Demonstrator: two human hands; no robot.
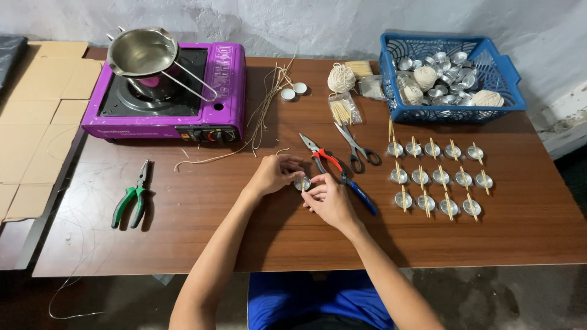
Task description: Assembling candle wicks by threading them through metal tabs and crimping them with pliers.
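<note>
Small metal cup (302, 183) pinched between both hands at table centre, just above the brown table (183, 232). Left hand (276, 173) closed on the cup's left and far edge, fingertips curled over the rim. Right hand (327, 198) closed on the cup's right and near edge, thumb and forefinger meeting at the rim. Cup mostly covered by fingers; contents not discernible.

Immediately far and right of the hands: red-handled pliers (321, 156), partly under the right hand, and a blue-handled tool (361, 197) running toward the near right. Grey scissors (358, 148) just beyond, blades pointing far. Further right: three rows of metal cups with wooden sticks (439, 177) laid across them, well apart from the hands. Blue basket (512, 91) at far right, holding empty cups and balls of string. Ball of string (340, 78) and packet of sticks (342, 111) on the table left of the basket. Loose wick strands (263, 116) lying far of the left hand. Purple stove (223, 98) at far left, steel pot (142, 52) on it. Green-handled pliers (132, 200) at left, well apart. Cardboard (43, 122) beyond the left edge.
</note>
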